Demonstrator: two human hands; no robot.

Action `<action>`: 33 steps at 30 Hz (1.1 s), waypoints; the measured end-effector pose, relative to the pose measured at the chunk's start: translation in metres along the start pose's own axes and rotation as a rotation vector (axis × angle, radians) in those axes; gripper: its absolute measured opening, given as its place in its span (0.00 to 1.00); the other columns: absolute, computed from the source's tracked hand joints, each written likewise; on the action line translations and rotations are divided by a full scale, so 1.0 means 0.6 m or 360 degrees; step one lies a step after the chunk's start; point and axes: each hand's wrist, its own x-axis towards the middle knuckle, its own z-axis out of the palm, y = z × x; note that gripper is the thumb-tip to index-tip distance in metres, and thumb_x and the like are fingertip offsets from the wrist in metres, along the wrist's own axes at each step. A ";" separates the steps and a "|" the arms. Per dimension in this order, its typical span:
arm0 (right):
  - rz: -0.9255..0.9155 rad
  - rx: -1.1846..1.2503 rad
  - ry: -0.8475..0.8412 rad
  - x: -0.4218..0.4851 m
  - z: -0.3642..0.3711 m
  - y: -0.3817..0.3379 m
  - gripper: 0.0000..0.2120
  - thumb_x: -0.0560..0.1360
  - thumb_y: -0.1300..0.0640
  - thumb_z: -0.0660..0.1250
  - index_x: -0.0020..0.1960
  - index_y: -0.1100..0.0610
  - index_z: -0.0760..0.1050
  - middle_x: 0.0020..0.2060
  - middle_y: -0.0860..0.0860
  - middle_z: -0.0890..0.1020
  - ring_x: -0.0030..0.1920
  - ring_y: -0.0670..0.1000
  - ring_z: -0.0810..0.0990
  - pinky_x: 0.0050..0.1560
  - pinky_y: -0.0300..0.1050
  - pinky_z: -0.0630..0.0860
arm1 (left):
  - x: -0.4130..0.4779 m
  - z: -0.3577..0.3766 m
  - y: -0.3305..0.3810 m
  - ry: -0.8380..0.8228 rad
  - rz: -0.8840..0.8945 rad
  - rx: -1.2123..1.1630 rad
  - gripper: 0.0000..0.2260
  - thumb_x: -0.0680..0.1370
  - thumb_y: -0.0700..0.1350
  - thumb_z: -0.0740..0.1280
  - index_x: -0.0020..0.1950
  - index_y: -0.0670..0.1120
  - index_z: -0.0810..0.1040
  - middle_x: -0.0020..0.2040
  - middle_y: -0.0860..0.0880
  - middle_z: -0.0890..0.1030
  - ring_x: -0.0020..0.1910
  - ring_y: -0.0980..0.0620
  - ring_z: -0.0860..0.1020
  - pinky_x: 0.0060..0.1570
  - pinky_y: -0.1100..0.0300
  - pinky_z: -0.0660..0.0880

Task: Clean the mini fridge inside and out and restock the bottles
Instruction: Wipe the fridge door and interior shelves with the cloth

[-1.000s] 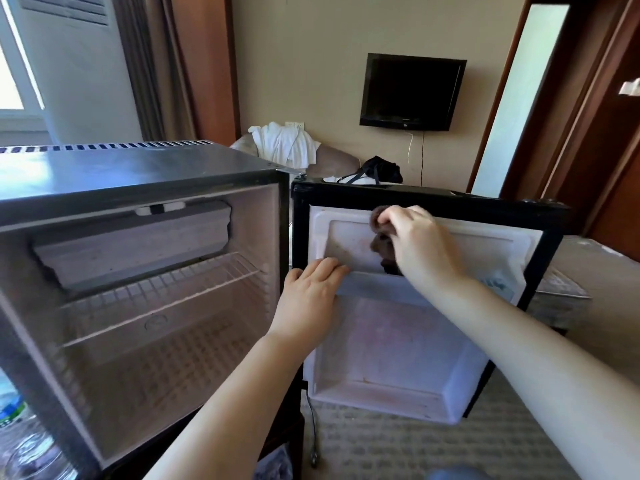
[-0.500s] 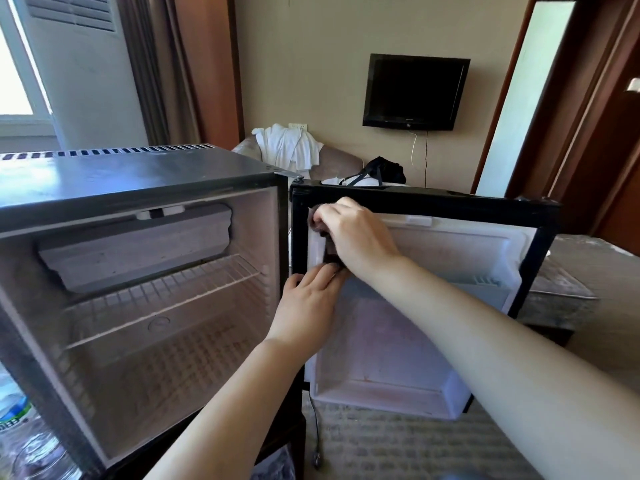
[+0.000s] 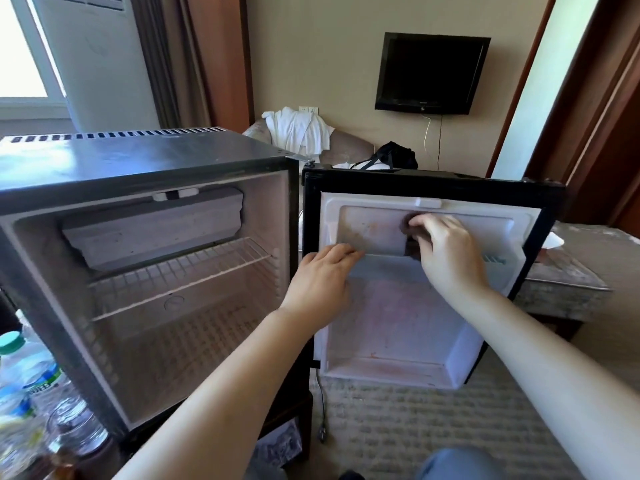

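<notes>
The black mini fridge stands open at the left, its white interior holding only a wire shelf. Its door is swung wide to the right, white inner liner facing me. My right hand grips a dark brown cloth against the upper recess of the liner. My left hand rests with straight fingers on the left end of the door's shelf rail. Water bottles stand at the bottom left, outside the fridge.
A power cord trails on the carpet below the door. A low table stands behind the door at right. A chair with white towels and a dark bag sits by the far wall, under a wall TV.
My right hand has swept the cloth from the top left corner of the door liner back toward the middle of the upper recess. My left hand has stayed on the rail.
</notes>
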 end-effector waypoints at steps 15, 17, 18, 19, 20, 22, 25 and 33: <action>-0.0614 -0.0113 0.0131 0.057 0.138 -0.166 0.07 0.68 0.68 0.64 0.39 0.61 0.81 0.34 0.53 0.82 0.39 0.57 0.78 0.37 0.45 0.75 | -0.098 -0.076 -0.120 0.0180 -0.0459 0.0046 0.10 0.75 0.36 0.64 0.53 0.43 0.81 0.51 0.48 0.79 0.50 0.45 0.77 0.45 0.55 0.74; -0.0649 -0.0262 0.0024 0.063 0.125 -0.179 0.09 0.63 0.70 0.61 0.33 0.60 0.78 0.28 0.53 0.78 0.35 0.56 0.78 0.31 0.42 0.72 | -0.108 -0.068 -0.123 0.0116 -0.0519 0.0018 0.10 0.75 0.36 0.64 0.53 0.44 0.81 0.51 0.49 0.80 0.51 0.45 0.77 0.47 0.55 0.73; -0.0661 -0.0281 -0.0032 0.065 0.118 -0.185 0.11 0.62 0.70 0.57 0.30 0.60 0.76 0.25 0.53 0.76 0.33 0.57 0.78 0.26 0.41 0.70 | -0.112 -0.064 -0.120 0.0084 -0.0540 0.0000 0.10 0.75 0.37 0.64 0.53 0.44 0.81 0.51 0.49 0.80 0.51 0.45 0.77 0.48 0.55 0.73; -0.0674 -0.0276 -0.0104 0.066 0.110 -0.192 0.10 0.60 0.70 0.56 0.27 0.60 0.73 0.22 0.54 0.74 0.31 0.57 0.77 0.24 0.40 0.68 | -0.115 -0.060 -0.115 0.0059 -0.0547 -0.0017 0.09 0.75 0.37 0.64 0.52 0.44 0.81 0.51 0.49 0.80 0.52 0.45 0.77 0.48 0.54 0.74; -0.0690 -0.0252 -0.0183 0.064 0.101 -0.199 0.08 0.58 0.71 0.58 0.26 0.61 0.72 0.21 0.54 0.73 0.30 0.58 0.77 0.23 0.39 0.67 | -0.119 -0.056 -0.110 0.0039 -0.0543 -0.0037 0.09 0.75 0.38 0.63 0.51 0.44 0.81 0.50 0.49 0.80 0.51 0.45 0.77 0.48 0.53 0.75; -0.0642 -0.0255 -0.0409 0.051 0.093 -0.206 0.10 0.56 0.76 0.66 0.31 0.63 0.75 0.26 0.55 0.77 0.37 0.58 0.78 0.27 0.41 0.67 | -0.123 -0.056 -0.099 -0.0010 -0.0518 -0.0063 0.11 0.74 0.43 0.60 0.50 0.46 0.81 0.48 0.49 0.81 0.50 0.45 0.78 0.47 0.50 0.76; -0.0449 -0.0138 -0.0623 0.005 0.095 -0.202 0.10 0.70 0.70 0.67 0.48 0.61 0.80 0.41 0.55 0.82 0.53 0.56 0.75 0.41 0.48 0.75 | -0.124 -0.067 -0.096 -0.0046 -0.0460 -0.0031 0.17 0.73 0.48 0.54 0.50 0.47 0.82 0.48 0.51 0.81 0.50 0.46 0.78 0.47 0.50 0.75; 0.0298 0.0396 -0.0223 0.013 0.070 -0.200 0.09 0.71 0.60 0.73 0.51 0.57 0.82 0.43 0.54 0.85 0.46 0.55 0.82 0.43 0.39 0.72 | -0.134 -0.075 -0.114 -0.0014 -0.0421 0.0005 0.17 0.73 0.47 0.54 0.47 0.46 0.81 0.44 0.49 0.81 0.45 0.44 0.79 0.42 0.53 0.74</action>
